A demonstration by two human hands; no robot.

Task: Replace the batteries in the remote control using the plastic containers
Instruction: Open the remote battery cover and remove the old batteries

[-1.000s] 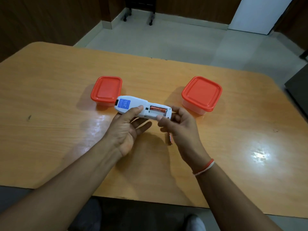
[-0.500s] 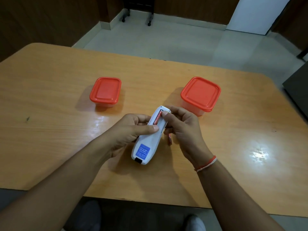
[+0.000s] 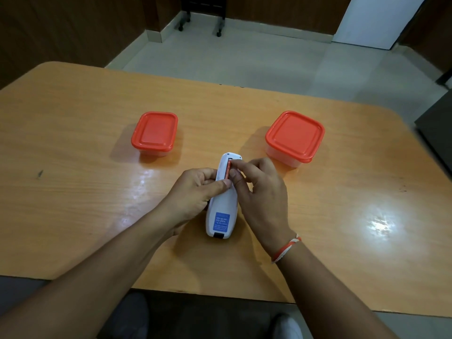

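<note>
The white remote control (image 3: 222, 211) lies lengthwise, back side up, its blue label toward me and its open battery bay at the far end. My left hand (image 3: 193, 192) grips its left side, thumb across the back. My right hand (image 3: 259, 189) has thumb and forefinger on an orange battery (image 3: 227, 170) in the bay. Two plastic containers with red lids stand closed: a smaller one (image 3: 154, 132) at the far left and a larger one (image 3: 295, 136) at the far right.
The wooden table (image 3: 73, 192) has its near edge close to my body and shines with glare at the right. Beyond its far edge is tiled floor with chair castors (image 3: 219, 33). A dark object (image 3: 437, 133) stands off the right side.
The remote has turned from lying crosswise to pointing away from me, label end near. Both hands came closer to me with it; the right fingers moved onto the battery in the bay.
</note>
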